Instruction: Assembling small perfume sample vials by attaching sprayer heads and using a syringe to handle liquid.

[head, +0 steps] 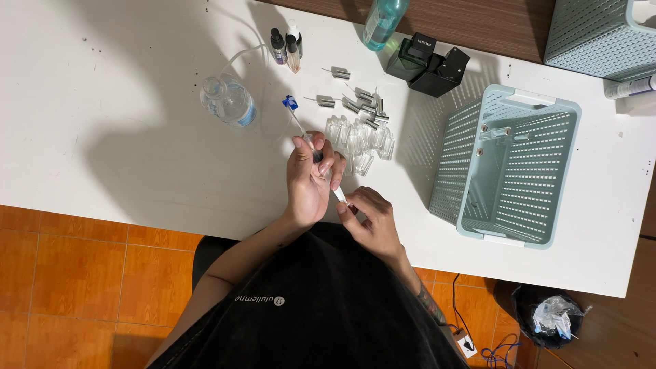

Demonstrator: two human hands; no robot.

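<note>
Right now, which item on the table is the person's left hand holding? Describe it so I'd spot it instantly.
On the white table, just in front of the cluster of empty clear vials, the left hand grips a slim syringe. Unlike the vials, it is long and thin, with a blue tip pointing away from the person.

The scene was brightly and evenly lit from above. A broad, soft grey shadow of the person fell across the white table (102,102) to the left of and beyond the left hand (309,179). The basket (507,164), right of the right hand (369,222), cast a latticed shadow toward the hands. The small vials (359,140) just beyond the hands glinted and looked slightly soft. The picture was otherwise sharp, with no strong glare.
</note>
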